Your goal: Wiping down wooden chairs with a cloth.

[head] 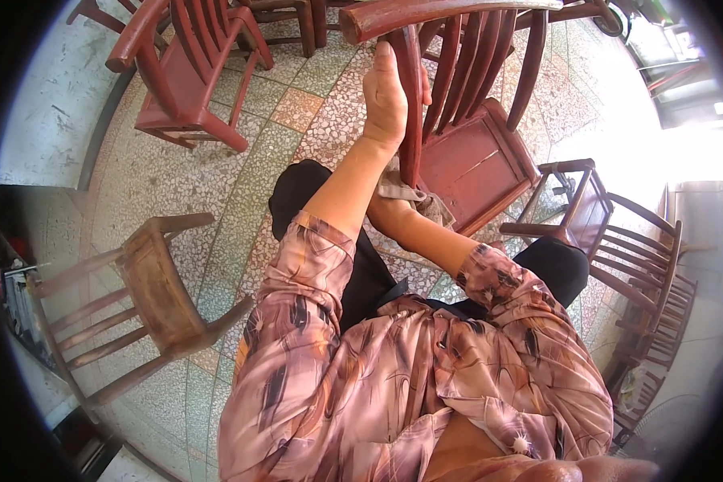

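Observation:
A red-painted wooden chair stands tilted before me, its slatted back towards me and its top rail at the upper edge of the view. My left hand is wrapped around the side post of that back, thumb on the near side, fingertips showing past the far side. Lower down, my right hand presses a grey-brown cloth against the bottom of the same post, beside the seat. The cloth and the post hide most of its fingers.
Another red chair stands at upper left. A worn brown chair is at left, near a shelf of items. On the right are a dark wooden chair and several more chairs. The terrazzo floor runs beneath.

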`<action>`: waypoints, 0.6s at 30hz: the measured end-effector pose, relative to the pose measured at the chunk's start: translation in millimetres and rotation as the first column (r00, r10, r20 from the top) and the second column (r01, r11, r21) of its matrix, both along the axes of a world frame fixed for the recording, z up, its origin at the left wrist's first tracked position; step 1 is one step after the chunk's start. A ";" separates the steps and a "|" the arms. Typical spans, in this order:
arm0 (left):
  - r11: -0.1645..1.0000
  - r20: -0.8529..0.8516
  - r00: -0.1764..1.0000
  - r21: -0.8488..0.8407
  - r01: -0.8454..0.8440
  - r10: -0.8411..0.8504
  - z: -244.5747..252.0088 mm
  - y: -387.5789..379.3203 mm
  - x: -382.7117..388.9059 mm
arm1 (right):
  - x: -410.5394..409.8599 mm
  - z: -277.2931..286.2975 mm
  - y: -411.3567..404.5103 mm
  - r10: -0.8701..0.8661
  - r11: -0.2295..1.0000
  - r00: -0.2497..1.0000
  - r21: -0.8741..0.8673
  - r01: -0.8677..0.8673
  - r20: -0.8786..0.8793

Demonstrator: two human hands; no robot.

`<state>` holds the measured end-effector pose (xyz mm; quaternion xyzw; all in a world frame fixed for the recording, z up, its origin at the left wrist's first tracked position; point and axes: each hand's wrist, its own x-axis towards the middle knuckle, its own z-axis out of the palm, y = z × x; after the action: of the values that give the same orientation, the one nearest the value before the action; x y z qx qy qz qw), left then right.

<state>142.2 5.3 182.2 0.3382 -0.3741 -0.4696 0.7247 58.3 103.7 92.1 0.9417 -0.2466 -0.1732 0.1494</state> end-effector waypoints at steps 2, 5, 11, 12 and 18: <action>1.000 -0.014 1.000 -0.018 0.016 -0.016 8.4 -6.3 -12.0 | -31.4 -39.8 -0.8 0.031 0.999 0.980 0.027 -0.037 0.198; 1.000 -0.044 0.999 0.018 0.023 -0.022 5.3 -4.8 -11.2 | -67.1 -61.4 28.6 0.081 0.996 0.960 0.020 -0.089 0.269; 1.000 -0.059 0.998 -0.020 0.024 -0.025 1.2 -8.4 -10.5 | -126.1 -32.9 49.1 -0.071 0.947 0.822 0.297 -0.122 0.566; 0.999 -0.077 0.996 -0.022 0.036 -0.038 3.2 -11.1 -14.2 | -137.6 -29.8 47.9 -0.127 0.935 0.766 0.334 -0.120 0.630; 0.997 -0.125 0.992 0.071 0.013 -0.004 3.1 -10.2 -9.3 | -171.3 -18.6 44.6 -0.264 0.942 0.544 0.335 -0.034 0.796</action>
<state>132.9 -4.9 185.4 0.3324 -0.3123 -0.5060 0.7321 -113.0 148.3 73.5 0.9031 -0.3191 0.2467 -0.1473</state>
